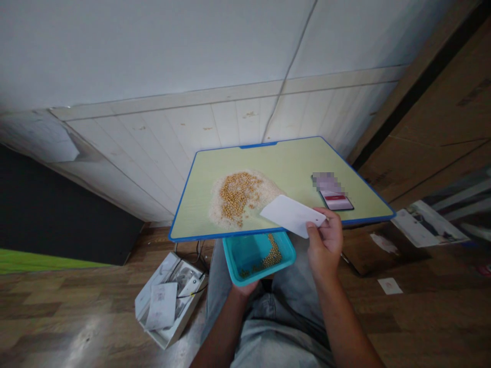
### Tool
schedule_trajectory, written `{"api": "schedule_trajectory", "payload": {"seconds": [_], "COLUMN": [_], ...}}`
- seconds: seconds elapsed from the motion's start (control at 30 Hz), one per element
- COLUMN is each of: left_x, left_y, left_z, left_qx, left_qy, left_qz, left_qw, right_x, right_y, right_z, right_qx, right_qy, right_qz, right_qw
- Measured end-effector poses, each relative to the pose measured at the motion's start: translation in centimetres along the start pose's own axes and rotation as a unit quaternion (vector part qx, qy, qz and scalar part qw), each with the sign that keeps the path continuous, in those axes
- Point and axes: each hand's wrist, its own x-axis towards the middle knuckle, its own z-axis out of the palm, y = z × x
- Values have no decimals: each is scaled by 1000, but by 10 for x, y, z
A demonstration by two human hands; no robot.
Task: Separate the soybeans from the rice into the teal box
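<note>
One white card [292, 215], likely light, bendable, best held where right hand [324, 247] pinches its end; teal tub [245, 251], left hand [246, 289] holding beneath.

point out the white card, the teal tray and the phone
White card [293, 215]: head view, middle of its flat face.
Teal tray [248, 249]: head view, bare patch inside it.
Phone [332, 192]: head view, middle of its screen.

Quick tally: one left hand [245, 289], one right hand [325, 250], one white card [292, 214], one teal tray [245, 251], one phone [339, 203], one table [295, 158], one heap of pale grains [270, 190], and way too many yellow beans [231, 198] to count
</note>
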Motion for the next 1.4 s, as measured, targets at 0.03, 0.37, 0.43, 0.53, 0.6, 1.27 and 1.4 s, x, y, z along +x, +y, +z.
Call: {"api": "schedule_trajectory", "payload": {"seconds": [0.03, 0.37, 0.43, 0.53, 0.6, 1.27, 1.4], "left_x": [-3, -9, -9, -14, -17, -21, -26], "left_y": [1, 2, 2, 5, 9, 10, 10], "left_z": [6, 19, 15, 17, 23, 15, 15], "left_qx": [-8, 1, -2, -12, -23, -49, -56], "left_qy": [21, 22, 41, 49, 24, 29, 38], "left_qz": [2, -9, -29, -53, -51, -50, -40], "left_qw": [1000, 1000, 999, 997, 998, 997, 997], "right_x": [0, 3, 3, 3, 4, 7, 4], "right_y": [0, 2, 2, 3, 4, -14, -12], "right_z": [-1, -3, -4, -6, -7, -1, -5], "right_qx": [4, 3, -8, -7, -2, 2, 4], "right_qy": [1, 12, 14, 20, 37, 27, 34], "right_qz": [4, 10, 6, 0, 2, -9, 1], "right_qw": [1000, 1000, 1000, 1000, 999, 1000, 999]}}
